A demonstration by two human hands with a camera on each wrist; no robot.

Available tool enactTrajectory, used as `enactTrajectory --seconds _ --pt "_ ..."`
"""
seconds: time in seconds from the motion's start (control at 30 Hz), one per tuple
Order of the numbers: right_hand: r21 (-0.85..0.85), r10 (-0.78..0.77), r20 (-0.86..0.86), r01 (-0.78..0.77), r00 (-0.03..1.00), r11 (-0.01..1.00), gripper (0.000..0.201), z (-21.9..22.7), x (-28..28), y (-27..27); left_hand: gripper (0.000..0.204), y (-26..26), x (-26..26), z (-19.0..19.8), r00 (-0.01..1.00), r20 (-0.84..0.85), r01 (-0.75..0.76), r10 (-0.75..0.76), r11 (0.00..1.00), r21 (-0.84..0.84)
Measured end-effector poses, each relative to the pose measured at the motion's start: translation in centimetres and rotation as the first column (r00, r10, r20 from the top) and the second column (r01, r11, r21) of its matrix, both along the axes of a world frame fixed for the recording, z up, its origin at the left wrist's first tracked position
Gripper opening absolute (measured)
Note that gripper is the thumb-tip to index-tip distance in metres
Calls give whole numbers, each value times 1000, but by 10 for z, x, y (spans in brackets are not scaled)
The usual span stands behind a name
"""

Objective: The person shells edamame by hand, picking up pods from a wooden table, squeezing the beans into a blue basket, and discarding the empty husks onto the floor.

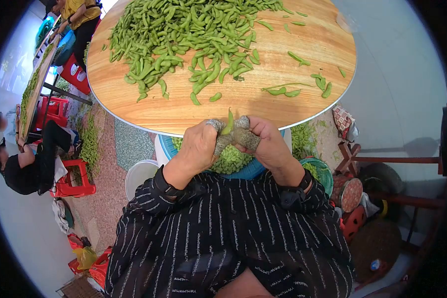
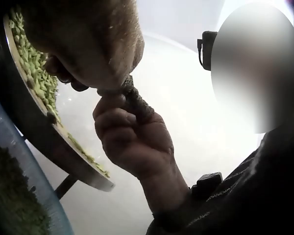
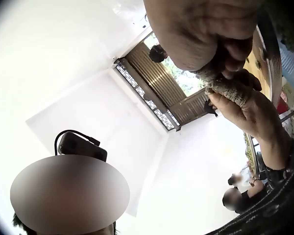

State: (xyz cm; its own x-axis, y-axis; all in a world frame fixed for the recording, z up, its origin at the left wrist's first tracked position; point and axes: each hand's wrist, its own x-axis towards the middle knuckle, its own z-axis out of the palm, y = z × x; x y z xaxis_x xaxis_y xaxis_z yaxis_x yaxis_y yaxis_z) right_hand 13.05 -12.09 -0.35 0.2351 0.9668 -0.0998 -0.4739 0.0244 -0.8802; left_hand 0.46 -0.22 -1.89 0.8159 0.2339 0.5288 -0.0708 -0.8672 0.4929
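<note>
A green soybean pod (image 1: pixel 229 122) stands upright between my two hands, just off the table's near edge. My left hand (image 1: pixel 196 148) pinches it from one side and my right hand (image 1: pixel 272 144) from the other, fingertips nearly together. Greyish wrappings cover the thumbs and some fingertips. Below the hands is a blue basin (image 1: pixel 168 148) holding a heap of shelled green beans (image 1: pixel 232 161). In the left wrist view, the right hand (image 2: pixel 132 139) has its fingers curled in; the pod is hidden there and in the right wrist view.
A large pile of pods (image 1: pixel 184 30) covers much of the round wooden table (image 1: pixel 149 116), with loose pods at its right. A white bucket (image 1: pixel 140 179) and a green basket (image 1: pixel 323 174) flank the basin. People sit at another table on the left, near red stools (image 1: pixel 77 179).
</note>
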Motion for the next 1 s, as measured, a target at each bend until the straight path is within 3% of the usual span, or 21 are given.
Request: enactTrajectory --seconds 0.27,0.33,0.47,0.53,0.67,0.93,1.0 --pt "29 -5 72 3 997 1000 10 -5 1 0 31 -2 -1 -1 999 -24 32 -32 999 6" --pt "56 37 21 -38 999 998 10 -4 2 -1 31 -2 -2 -4 999 -42 29 -31 998 -65" --pt "25 87 -45 -86 995 996 10 6 3 -5 32 2 -2 -2 998 -41 49 -51 998 -51" --pt "-24 53 50 -52 997 998 16 6 2 -4 32 3 -1 4 997 -33 69 -68 998 15" --pt "-35 83 6 -83 997 996 11 6 5 -5 31 3 0 8 996 -45 72 -70 997 31" --pt "-66 78 146 -69 986 995 14 9 6 -5 31 5 0 7 995 -35 97 -96 995 26" --pt "-83 82 102 -73 991 994 12 16 7 -8 31 6 1 8 994 -22 112 -111 993 32"
